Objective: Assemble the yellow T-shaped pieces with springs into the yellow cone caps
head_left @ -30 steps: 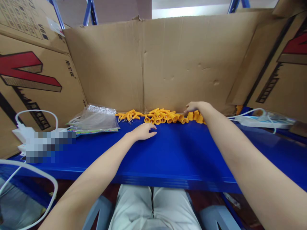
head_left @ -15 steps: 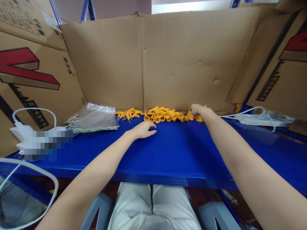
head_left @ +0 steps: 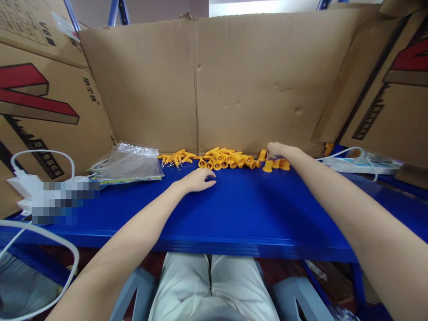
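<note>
My left hand [head_left: 198, 180] hovers over the blue shelf [head_left: 220, 209], thumb and fingers apart in a loose curve, nothing held. Just beyond it lies a row of yellow funnel-shaped pieces [head_left: 233, 164], their round mouths facing me. My right hand [head_left: 274, 150] is at the row's right end, fingers closed; whatever is in them is hidden. Under and beside it, several yellow cup-shaped pieces [head_left: 284, 165] stand mouth down, and another yellow piece [head_left: 262, 155] is just left of its fingers. Farther left is a heap of thin curved yellow pieces [head_left: 179, 157] with small metal chains.
Clear plastic bags [head_left: 130, 162] lie on the left, beside a white plug and cable [head_left: 26, 180]. A white power strip [head_left: 363, 166] sits at the right. A tall cardboard panel [head_left: 254, 84] closes off the back, with printed cartons [head_left: 33, 102] at the sides.
My right hand has shifted slightly right relative to the yellow pieces, uncovering a standing cup-shaped one below it. My left hand has stayed almost still. The whole view has moved a little.
</note>
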Demonstrator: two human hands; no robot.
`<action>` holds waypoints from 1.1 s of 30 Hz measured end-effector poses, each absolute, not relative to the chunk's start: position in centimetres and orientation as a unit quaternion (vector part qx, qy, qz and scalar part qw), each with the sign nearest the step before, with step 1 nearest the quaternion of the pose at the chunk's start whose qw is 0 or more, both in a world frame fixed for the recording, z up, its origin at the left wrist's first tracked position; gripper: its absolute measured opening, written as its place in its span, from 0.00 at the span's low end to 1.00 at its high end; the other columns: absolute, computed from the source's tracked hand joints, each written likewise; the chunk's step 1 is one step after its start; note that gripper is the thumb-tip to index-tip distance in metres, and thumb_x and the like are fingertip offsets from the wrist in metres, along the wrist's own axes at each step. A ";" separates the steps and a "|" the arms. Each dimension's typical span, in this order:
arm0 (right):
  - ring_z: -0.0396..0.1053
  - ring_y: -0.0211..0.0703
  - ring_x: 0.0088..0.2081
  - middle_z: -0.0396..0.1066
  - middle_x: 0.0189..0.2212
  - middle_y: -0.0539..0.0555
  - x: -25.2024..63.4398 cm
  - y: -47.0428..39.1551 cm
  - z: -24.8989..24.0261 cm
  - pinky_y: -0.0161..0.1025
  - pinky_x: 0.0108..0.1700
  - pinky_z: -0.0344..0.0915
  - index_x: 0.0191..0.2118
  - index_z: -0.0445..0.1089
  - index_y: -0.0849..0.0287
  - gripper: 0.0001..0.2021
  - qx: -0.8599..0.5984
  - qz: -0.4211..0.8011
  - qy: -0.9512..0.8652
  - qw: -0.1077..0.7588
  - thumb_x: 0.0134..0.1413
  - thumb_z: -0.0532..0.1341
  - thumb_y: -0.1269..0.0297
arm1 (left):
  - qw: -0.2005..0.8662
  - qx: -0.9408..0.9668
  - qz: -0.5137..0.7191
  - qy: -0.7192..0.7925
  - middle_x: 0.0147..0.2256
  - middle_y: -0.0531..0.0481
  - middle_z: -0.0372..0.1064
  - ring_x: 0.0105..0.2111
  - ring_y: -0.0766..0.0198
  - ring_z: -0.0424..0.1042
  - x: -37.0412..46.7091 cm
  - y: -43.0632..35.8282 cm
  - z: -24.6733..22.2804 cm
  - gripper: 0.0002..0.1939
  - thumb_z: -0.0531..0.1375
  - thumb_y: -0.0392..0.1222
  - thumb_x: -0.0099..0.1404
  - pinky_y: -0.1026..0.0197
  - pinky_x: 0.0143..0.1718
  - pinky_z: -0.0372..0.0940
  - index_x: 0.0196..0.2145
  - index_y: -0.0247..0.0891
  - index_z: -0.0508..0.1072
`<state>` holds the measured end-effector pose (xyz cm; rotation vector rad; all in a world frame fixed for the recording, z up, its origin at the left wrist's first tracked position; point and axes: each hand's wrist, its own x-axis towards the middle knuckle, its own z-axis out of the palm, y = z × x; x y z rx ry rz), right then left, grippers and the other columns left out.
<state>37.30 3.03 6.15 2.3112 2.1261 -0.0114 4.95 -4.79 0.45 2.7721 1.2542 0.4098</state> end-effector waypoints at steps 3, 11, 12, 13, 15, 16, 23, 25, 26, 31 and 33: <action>0.76 0.51 0.31 0.72 0.18 0.57 37.1 2.5 6.1 0.44 0.38 0.72 0.30 0.77 0.64 0.03 0.734 -0.011 0.678 0.033 0.48 0.65 0.73 | 0.038 0.903 0.135 0.406 0.47 0.41 0.76 0.45 0.56 0.75 5.0 -4.7 0.4 0.16 0.57 0.42 0.64 0.56 0.49 0.67 0.47 0.33 0.75; 0.75 0.53 0.28 0.73 0.21 0.62 34.8 0.0 4.9 0.46 0.34 0.71 0.34 0.76 0.67 0.10 0.720 -0.026 0.692 0.039 0.55 0.57 0.70 | 0.042 0.906 0.141 0.396 0.46 0.40 0.76 0.44 0.55 0.75 4.9 -4.7 0.4 0.15 0.57 0.41 0.64 0.55 0.48 0.67 0.46 0.33 0.76; 0.76 0.54 0.29 0.73 0.22 0.63 34.3 -0.4 4.4 0.46 0.34 0.71 0.34 0.76 0.66 0.11 0.717 -0.026 0.695 0.035 0.56 0.57 0.69 | 0.042 0.907 0.144 0.394 0.46 0.40 0.76 0.44 0.56 0.75 4.9 -4.7 0.4 0.15 0.57 0.41 0.64 0.55 0.48 0.67 0.45 0.33 0.76; 0.76 0.55 0.30 0.74 0.24 0.63 33.9 -0.7 4.0 0.46 0.35 0.70 0.34 0.76 0.65 0.11 0.712 -0.022 0.701 0.030 0.56 0.57 0.67 | 0.043 0.907 0.147 0.392 0.45 0.41 0.76 0.44 0.56 0.75 4.9 -4.6 0.4 0.15 0.57 0.42 0.64 0.55 0.48 0.67 0.45 0.33 0.76; 0.76 0.58 0.34 0.75 0.27 0.63 32.9 -1.2 2.9 0.48 0.38 0.69 0.34 0.75 0.61 0.08 0.692 -0.006 0.722 0.008 0.54 0.59 0.65 | 0.043 0.908 0.150 0.390 0.45 0.41 0.76 0.44 0.56 0.75 4.9 -4.6 0.3 0.15 0.58 0.42 0.64 0.56 0.48 0.67 0.45 0.34 0.76; 0.76 0.60 0.38 0.76 0.30 0.63 32.4 -1.4 2.5 0.48 0.40 0.69 0.35 0.75 0.60 0.07 0.679 0.006 0.734 -0.007 0.51 0.61 0.64 | 0.042 0.907 0.151 0.390 0.45 0.41 0.76 0.44 0.56 0.75 4.9 -4.5 0.3 0.15 0.58 0.42 0.63 0.56 0.48 0.67 0.45 0.34 0.76; 0.73 0.52 0.41 0.75 0.37 0.59 29.3 -2.4 -0.1 0.39 0.38 0.65 0.40 0.68 0.58 0.12 0.633 0.015 0.767 -0.107 0.52 0.62 0.57 | 0.038 0.906 0.143 0.396 0.46 0.41 0.76 0.45 0.56 0.75 5.0 -4.7 0.4 0.15 0.57 0.42 0.64 0.56 0.49 0.67 0.46 0.34 0.76; 0.72 0.48 0.38 0.74 0.36 0.57 28.8 -2.5 -1.0 0.37 0.35 0.63 0.39 0.66 0.58 0.14 0.630 -0.019 0.755 -0.183 0.52 0.63 0.54 | 0.040 0.907 0.146 0.394 0.46 0.41 0.76 0.45 0.56 0.75 5.0 -4.7 0.4 0.16 0.57 0.43 0.64 0.56 0.49 0.67 0.46 0.34 0.76; 0.71 0.46 0.36 0.74 0.35 0.55 28.7 -2.5 -1.5 0.36 0.34 0.62 0.37 0.65 0.58 0.15 0.626 -0.038 0.749 -0.215 0.51 0.63 0.52 | 0.040 0.907 0.147 0.392 0.46 0.42 0.76 0.44 0.56 0.75 4.9 -4.7 0.5 0.16 0.57 0.43 0.64 0.56 0.49 0.67 0.46 0.34 0.76; 0.67 0.40 0.29 0.69 0.26 0.49 29.4 -3.0 -2.5 0.35 0.30 0.60 0.30 0.63 0.57 0.17 0.554 -0.098 0.787 -0.253 0.49 0.63 0.48 | 0.039 0.908 0.151 0.388 0.46 0.42 0.76 0.45 0.56 0.75 4.8 -4.7 0.5 0.17 0.57 0.44 0.64 0.57 0.48 0.67 0.47 0.35 0.76; 0.67 0.40 0.29 0.69 0.26 0.49 29.6 -3.3 -2.2 0.35 0.31 0.60 0.30 0.64 0.57 0.17 0.545 -0.093 0.795 -0.248 0.50 0.62 0.48 | 0.039 0.908 0.153 0.389 0.46 0.42 0.76 0.44 0.56 0.75 4.9 -4.8 0.5 0.17 0.57 0.44 0.64 0.56 0.48 0.67 0.47 0.35 0.76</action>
